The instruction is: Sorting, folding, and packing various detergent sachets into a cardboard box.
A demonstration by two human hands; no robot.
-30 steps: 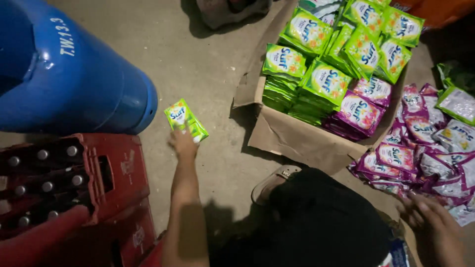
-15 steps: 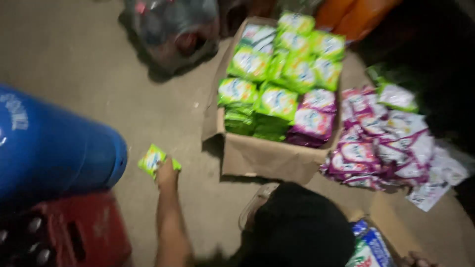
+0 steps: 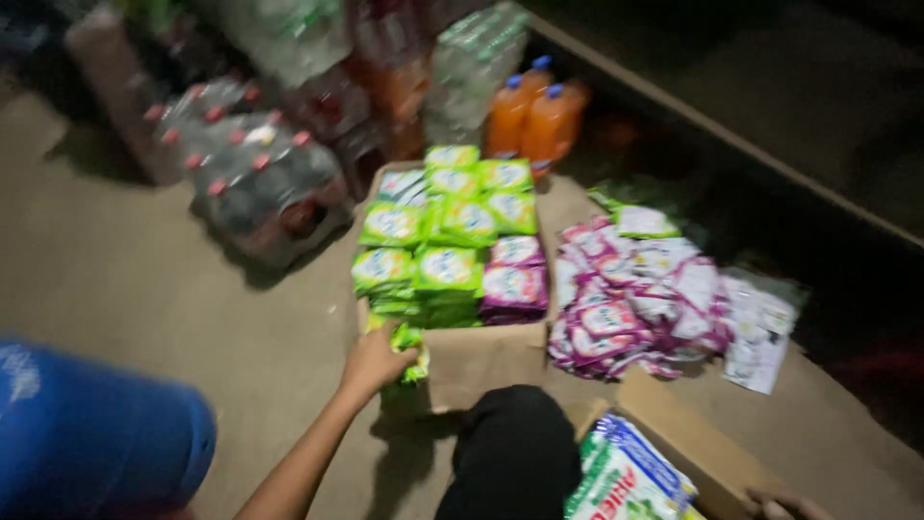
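My left hand (image 3: pixel 373 363) grips a small green sachet (image 3: pixel 411 344) at the near left corner of a cardboard box (image 3: pixel 486 361). The box holds stacks of green sachets (image 3: pixel 438 226) and some purple ones (image 3: pixel 515 281). My right hand (image 3: pixel 784 505) shows only as fingertips at the bottom right edge, next to a flat cardboard piece (image 3: pixel 688 448); whether it holds anything I cannot tell. My dark-clothed knee (image 3: pixel 515 453) is in front of the box.
A heap of purple and white sachets (image 3: pixel 640 294) lies right of the box. Shrink-wrapped bottle packs (image 3: pixel 255 173) and orange drink bottles (image 3: pixel 529 116) stand behind. A blue drum (image 3: pixel 91 438) is at lower left. A white-green packet (image 3: pixel 626 477) lies by my knee.
My left hand has carried the green sachet from beside the blue drum rightward to the box's near corner. The view has swung right and up, away from the red crate.
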